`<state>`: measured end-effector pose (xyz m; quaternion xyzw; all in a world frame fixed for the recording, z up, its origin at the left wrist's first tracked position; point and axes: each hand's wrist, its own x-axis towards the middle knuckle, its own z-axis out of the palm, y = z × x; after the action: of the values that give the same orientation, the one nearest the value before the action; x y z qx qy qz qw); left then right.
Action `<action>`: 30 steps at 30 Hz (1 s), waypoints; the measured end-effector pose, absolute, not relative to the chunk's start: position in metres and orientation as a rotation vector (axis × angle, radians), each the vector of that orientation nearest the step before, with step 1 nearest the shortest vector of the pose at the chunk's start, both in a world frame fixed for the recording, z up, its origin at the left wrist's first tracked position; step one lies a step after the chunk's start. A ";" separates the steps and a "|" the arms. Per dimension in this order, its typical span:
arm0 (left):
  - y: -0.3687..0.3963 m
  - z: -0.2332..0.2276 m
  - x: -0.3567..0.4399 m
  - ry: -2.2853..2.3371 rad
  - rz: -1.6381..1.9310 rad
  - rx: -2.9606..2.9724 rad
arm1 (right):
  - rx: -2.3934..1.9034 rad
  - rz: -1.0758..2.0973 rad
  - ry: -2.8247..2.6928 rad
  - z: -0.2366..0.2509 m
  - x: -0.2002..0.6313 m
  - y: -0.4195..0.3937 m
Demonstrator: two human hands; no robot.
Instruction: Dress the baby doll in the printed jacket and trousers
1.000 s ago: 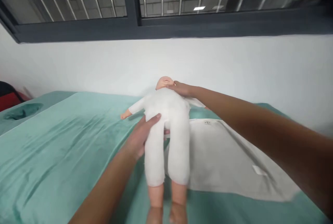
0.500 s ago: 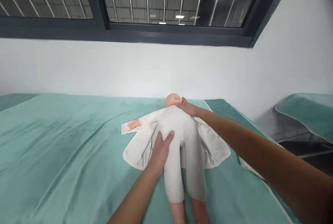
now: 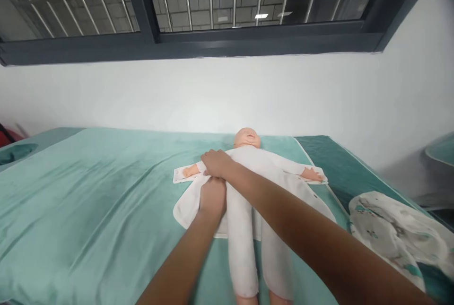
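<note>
A baby doll (image 3: 247,138) in a white bodysuit lies on its back, arms spread, on an opened white jacket (image 3: 186,206). Its hands rest over the jacket's cuffs. My right hand (image 3: 216,163) reaches across the doll's chest, with its fingers curled together over the upper arm at the picture's left. Just below it, my left hand (image 3: 213,195) is closed at the doll's side, over the jacket. Its fingertips and whatever they hold are hidden. My right forearm covers part of the doll's belly and a leg.
A teal sheet (image 3: 106,201) covers the bed. To the right lies a crumpled white printed cloth (image 3: 390,229) on a darker teal strip (image 3: 315,149). Behind the bed rises a white wall (image 3: 177,94) below a barred, dark-framed window (image 3: 248,42).
My right hand has moved from beside the doll's head to its arm at the left. My left hand has turned and closed at the doll's side. The view has swung slightly right.
</note>
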<state>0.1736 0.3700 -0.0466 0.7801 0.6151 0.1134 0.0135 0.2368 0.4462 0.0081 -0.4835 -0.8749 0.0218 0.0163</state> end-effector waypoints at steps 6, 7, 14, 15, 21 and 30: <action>0.378 -0.050 0.158 1.850 0.586 2.635 | -1.500 0.259 -2.554 0.024 0.268 0.450; 0.381 -0.052 0.156 1.898 0.706 2.574 | -1.482 0.289 -2.532 0.028 0.276 0.447; 0.401 -0.067 0.140 1.748 1.371 1.702 | -1.086 0.441 -2.595 0.029 0.302 0.423; 0.402 -0.068 0.137 1.730 1.397 1.659 | -1.096 0.427 -2.603 0.027 0.301 0.422; 0.405 -0.070 0.116 1.487 1.526 1.375 | -1.267 0.221 -2.682 0.028 0.300 0.417; 0.400 -0.066 0.125 1.417 1.553 1.374 | -1.523 -0.118 -2.714 0.009 0.286 0.425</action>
<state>0.1253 0.4001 -0.0660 0.5201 0.5365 0.5878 0.3101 0.2862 0.4252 0.0094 -0.4889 -0.8714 -0.0379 0.0135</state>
